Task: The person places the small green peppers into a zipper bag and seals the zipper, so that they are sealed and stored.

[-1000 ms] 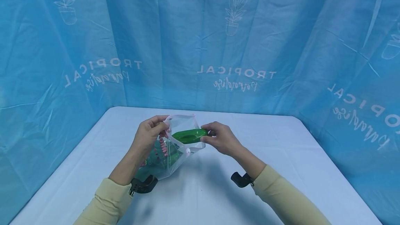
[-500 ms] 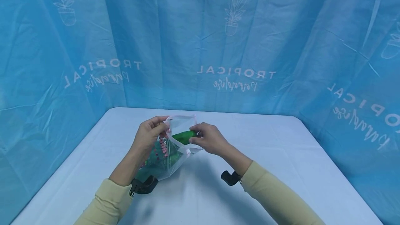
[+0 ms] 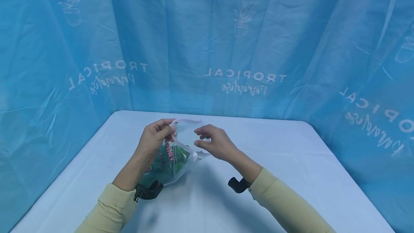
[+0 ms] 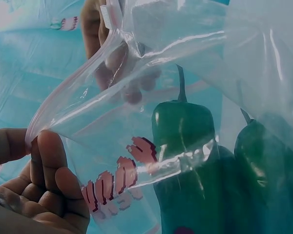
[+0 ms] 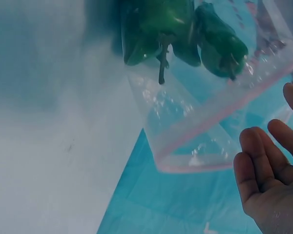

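Note:
A clear zip bag [image 3: 191, 125] with pink print stands tilted on the table, its mouth spread toward the right. My left hand [image 3: 156, 134] pinches the bag's rim between thumb and fingers, as the left wrist view also shows. Inside lie several green peppers [image 4: 183, 156], stems toward the opening; in the right wrist view a pepper [image 5: 222, 46] shows through the plastic beside others. At the mouth my right hand [image 3: 216, 143] holds nothing, its thumb and fingers spread apart. The lower part of the bag is partly hidden by my left wrist.
A white table [image 3: 275, 175] lies under the bag and my forearms. Blue curtains [image 3: 181, 46] with printed words and plants hang behind it and along both sides. Each wrist wears a black camera [image 3: 149, 190].
My right hand moved left to the bag's mouth, pushing a green pepper inside, and has let it go. The pepper now lies deeper in the bag. My left hand kept its grip.

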Available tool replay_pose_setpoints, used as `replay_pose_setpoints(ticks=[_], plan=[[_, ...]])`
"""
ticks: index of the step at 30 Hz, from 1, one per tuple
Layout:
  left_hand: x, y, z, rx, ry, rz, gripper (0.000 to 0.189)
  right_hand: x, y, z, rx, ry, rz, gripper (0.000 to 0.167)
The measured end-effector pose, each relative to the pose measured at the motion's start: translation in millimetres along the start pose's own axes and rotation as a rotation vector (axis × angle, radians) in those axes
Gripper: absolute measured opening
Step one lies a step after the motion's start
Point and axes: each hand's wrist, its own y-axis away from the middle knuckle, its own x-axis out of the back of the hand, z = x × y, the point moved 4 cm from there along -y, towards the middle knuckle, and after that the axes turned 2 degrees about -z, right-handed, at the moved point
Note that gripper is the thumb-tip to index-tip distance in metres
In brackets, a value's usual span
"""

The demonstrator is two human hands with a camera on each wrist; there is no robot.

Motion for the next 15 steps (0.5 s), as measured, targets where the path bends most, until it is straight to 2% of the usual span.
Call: replay_pose_setpoints(ticks=[11, 15], plan=[[-2.7, -3.0, -3.6, 0.003, -0.018, -0.002, 0.030, 27, 26.2, 23, -0.083, -0.075, 0.140, 0.031], [-5.6, -3.5, -5.6, 0.019, -0.025, -0.008, 0.031, 33, 36.1, 32, -0.097, -0.092, 0.163, 0.029]])
